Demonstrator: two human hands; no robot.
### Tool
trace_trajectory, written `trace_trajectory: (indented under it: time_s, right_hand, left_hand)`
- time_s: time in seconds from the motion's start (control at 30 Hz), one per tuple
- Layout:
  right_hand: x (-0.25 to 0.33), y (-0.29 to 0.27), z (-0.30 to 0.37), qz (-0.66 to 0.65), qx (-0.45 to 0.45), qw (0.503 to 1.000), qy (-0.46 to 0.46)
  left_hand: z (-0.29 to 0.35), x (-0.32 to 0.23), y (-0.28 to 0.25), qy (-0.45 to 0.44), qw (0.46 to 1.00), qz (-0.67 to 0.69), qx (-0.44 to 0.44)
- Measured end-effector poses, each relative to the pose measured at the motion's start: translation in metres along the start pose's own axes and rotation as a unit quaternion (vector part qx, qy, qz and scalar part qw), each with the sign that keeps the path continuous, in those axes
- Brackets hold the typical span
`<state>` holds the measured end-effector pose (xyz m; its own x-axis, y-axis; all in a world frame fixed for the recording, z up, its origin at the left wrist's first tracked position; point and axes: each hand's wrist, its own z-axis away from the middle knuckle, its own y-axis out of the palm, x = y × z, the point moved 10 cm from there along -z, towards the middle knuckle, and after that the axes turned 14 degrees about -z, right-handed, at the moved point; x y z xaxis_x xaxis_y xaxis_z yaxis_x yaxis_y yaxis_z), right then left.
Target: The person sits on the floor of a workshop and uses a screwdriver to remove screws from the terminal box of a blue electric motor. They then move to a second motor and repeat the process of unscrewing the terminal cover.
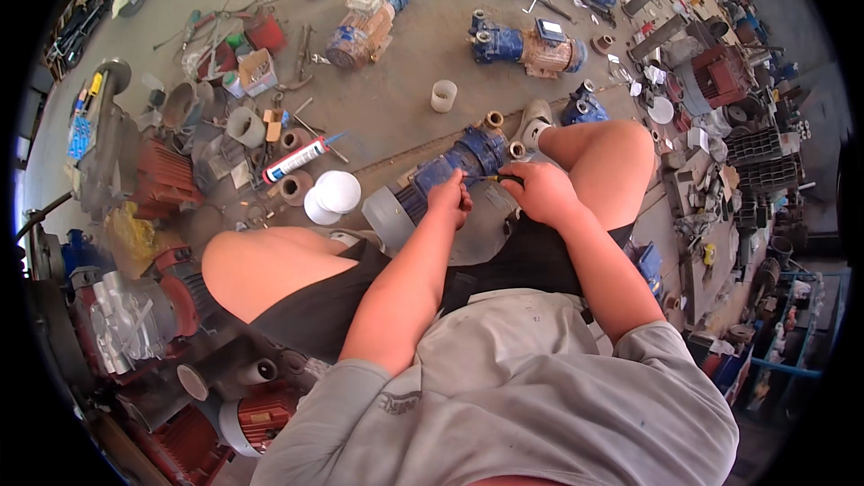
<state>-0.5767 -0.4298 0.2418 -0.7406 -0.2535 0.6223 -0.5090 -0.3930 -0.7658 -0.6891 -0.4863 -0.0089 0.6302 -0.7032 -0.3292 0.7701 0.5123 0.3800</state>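
Observation:
Between my legs lies a blue pump (481,151) with its motor, a grey rounded cover (387,219) at the near left end. My right hand (546,194) is closed around a screwdriver (506,178) with a dark and orange handle, its thin shaft pointing left. My left hand (447,199) is above the motor, its fingers pinched together at the screwdriver's tip. Whatever small thing it may hold there is hidden. Both hands are over the pump; I cannot tell whether either touches it.
Left of the pump are a white tub (332,197), a sealant cartridge (294,161) and a cardboard box (258,72). Ahead stand a white cup (443,96) and further pump motors (360,36), (551,51). Metal parts (765,162) crowd the right side; red motors (155,182) the left.

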Motion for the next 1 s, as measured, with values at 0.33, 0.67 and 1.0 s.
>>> trace_trajectory:
  time_s: [0.33, 0.67, 1.0]
  right_hand:
    - [-0.027, 0.036, 0.004, 0.066, 0.041, 0.996, 0.036]
    - [-0.032, 0.062, -0.004, 0.106, 0.056, 0.993, 0.025]
    - [-0.030, 0.066, -0.009, 0.104, 0.069, 0.991, 0.041]
  left_hand:
    - [-0.033, 0.035, 0.000, -0.093, 0.991, 0.061, 0.074]
    - [-0.058, 0.046, -0.004, -0.103, 0.983, 0.124, 0.086]
    - [-0.059, 0.048, -0.006, -0.099, 0.986, 0.118, 0.072]
